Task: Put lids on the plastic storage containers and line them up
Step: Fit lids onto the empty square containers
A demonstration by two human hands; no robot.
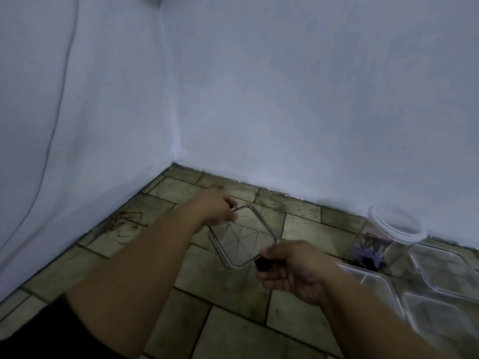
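Both hands pinched one clear square container (243, 239) above the floor: left hand (216, 207) at its far corner, right hand (290, 268) at its near corner, fingers closed narrow.

Square container (243, 239) held above the floor (233, 330) near the room corner, btwn left hand (216, 207) at its far-left corner & right hand (290, 268) at its near-right; more containers (440, 270) on floor at right, jar (388, 234) behind them by the wall (311, 99).

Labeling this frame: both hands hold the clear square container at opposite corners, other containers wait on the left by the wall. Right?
Wrong side. In the head view the other containers sit on the right; both hands, left and right, do hold the clear square container at opposite corners.
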